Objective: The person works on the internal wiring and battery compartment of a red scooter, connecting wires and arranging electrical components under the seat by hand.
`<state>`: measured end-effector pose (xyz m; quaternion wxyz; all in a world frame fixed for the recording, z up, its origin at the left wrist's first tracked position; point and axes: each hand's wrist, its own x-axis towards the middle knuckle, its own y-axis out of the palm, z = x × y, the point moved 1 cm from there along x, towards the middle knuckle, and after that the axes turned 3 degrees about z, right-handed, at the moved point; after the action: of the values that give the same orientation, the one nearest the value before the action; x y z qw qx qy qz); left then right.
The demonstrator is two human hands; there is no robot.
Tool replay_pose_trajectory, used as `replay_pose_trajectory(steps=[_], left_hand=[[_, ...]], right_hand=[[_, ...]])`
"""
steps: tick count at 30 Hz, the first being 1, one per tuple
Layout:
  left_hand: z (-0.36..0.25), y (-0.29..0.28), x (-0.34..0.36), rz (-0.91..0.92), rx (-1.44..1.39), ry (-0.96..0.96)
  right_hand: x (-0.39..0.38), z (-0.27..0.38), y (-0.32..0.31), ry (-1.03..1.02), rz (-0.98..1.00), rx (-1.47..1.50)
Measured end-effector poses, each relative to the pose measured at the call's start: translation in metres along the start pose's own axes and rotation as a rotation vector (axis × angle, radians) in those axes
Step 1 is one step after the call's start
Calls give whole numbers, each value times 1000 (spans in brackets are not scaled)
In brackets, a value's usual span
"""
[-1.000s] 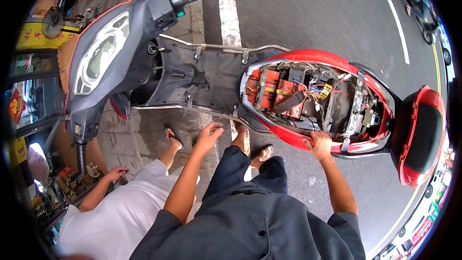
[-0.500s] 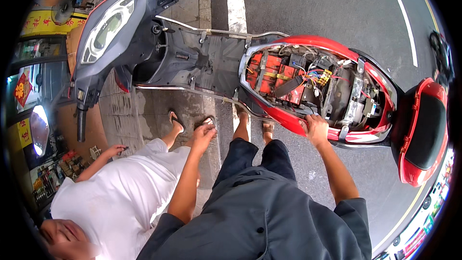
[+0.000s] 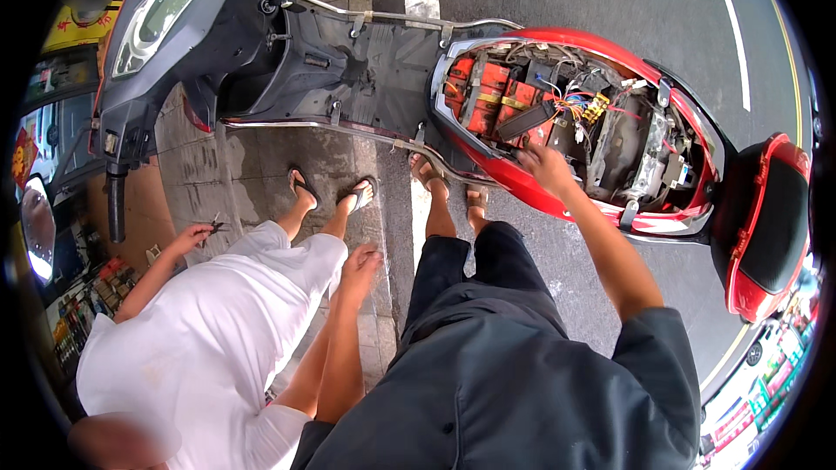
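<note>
My right hand (image 3: 546,169) reaches over the near red rim (image 3: 542,194) of the electric scooter's open body. Its fingertips come close to a dark rectangular box (image 3: 525,122) lying on the orange batteries (image 3: 490,103); blur hides whether they touch or pinch anything. Coloured wires with a yellow connector (image 3: 596,108) spread beside that box. My left hand (image 3: 360,270) hangs at the left of my body, away from the scooter. Its fingers are curled together, and whatever they may hold cannot be made out.
The red-and-black seat (image 3: 771,235) stands tipped back at the scooter's right end. Grey footboard (image 3: 383,70) and handlebar grip (image 3: 117,204) extend left. Close on my left, a person in a white shirt (image 3: 200,322) holds a small dark plier-like tool (image 3: 214,227).
My right hand has left the near rim and moved left and inward toward the dark box. The view has shifted. The other person's tool shows more clearly.
</note>
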<state>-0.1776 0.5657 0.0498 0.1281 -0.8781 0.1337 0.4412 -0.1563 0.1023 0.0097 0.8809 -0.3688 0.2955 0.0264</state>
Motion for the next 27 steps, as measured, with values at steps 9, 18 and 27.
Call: replay_pose_trajectory(steps=[9, 18, 27], left_hand=[[-16, -58, -5, -66, 0, -83], [-15, -57, 0, -43, -218, -109], [-59, -26, 3, -93, -292, -153]], right_hand=[[207, 36, 118, 144, -263, 607], [215, 30, 134, 165, -32, 905], [206, 4, 93, 229, -400, 912]])
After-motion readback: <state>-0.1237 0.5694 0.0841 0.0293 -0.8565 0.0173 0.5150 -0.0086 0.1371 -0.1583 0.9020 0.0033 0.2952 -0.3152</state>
